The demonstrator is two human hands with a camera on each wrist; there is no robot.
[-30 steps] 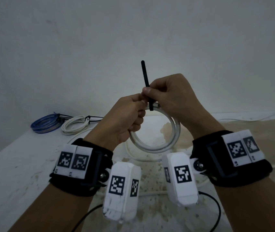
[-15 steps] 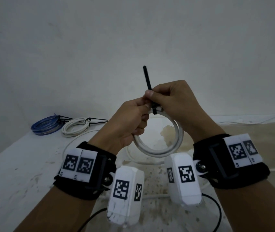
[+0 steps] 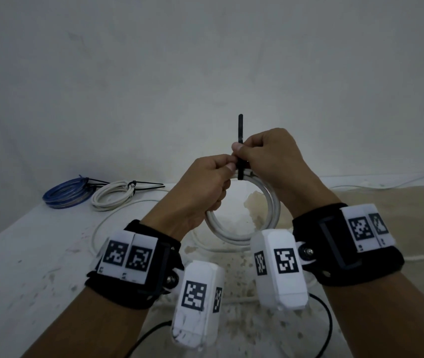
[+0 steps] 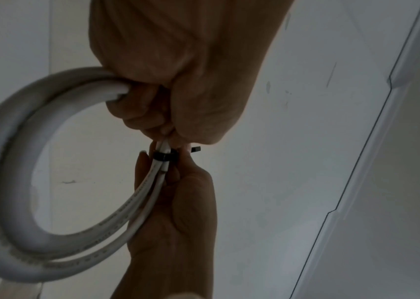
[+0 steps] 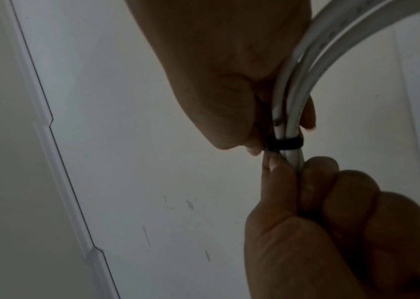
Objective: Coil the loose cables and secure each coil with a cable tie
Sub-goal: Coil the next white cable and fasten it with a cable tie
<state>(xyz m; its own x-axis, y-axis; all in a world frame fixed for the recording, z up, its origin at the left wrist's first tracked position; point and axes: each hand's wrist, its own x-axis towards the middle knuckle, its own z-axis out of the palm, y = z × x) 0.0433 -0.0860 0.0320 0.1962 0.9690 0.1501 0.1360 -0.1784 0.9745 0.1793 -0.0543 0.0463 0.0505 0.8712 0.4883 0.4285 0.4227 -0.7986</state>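
Both hands hold a white cable coil (image 3: pixel 244 236) up above the table (image 3: pixel 24 254). My left hand (image 3: pixel 227 167) grips the coil's top left, fingers curled round its strands (image 4: pixel 11 182). A black cable tie (image 3: pixel 240 127) is looped round the strands as a snug band (image 4: pixel 164 156) (image 5: pixel 284 144). Its tail stands straight up. My right hand (image 3: pixel 238 148) pinches that tail just above the coil, thumb against forefinger. In the right wrist view my left hand (image 5: pixel 331 222) is below the band and my right hand (image 5: pixel 229 81) above it.
At the back left lie a blue coil (image 3: pixel 66 193) and a white coil (image 3: pixel 112 195), each with a black tie on it. A loose white cable (image 3: pixel 102 228) curves over the table under my hands. A wall stands close behind. Brown stains cover the table's right side.
Both hands and the coil have drifted a little right and lower in the view. The tie's tail has swung from leaning left to standing upright. Both grips are unchanged.
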